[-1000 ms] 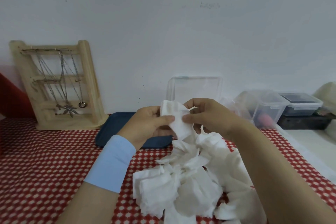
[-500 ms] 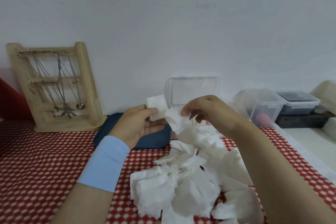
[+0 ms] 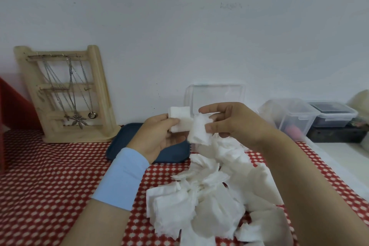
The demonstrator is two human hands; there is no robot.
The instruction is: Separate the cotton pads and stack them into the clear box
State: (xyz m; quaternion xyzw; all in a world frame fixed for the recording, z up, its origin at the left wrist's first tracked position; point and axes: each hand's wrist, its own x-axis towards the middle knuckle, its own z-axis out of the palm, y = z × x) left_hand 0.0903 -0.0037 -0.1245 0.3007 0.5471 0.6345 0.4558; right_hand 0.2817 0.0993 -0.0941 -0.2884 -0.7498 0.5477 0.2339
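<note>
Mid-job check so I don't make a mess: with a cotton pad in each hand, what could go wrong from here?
1. The right hand pinches a cotton pad that seems to hang together with the pads trailing down to the pile; lifting it may drag several along.
2. The clear box stands behind both hands, partly hidden; the left hand, carrying its single pad, might nudge it over.
</note>
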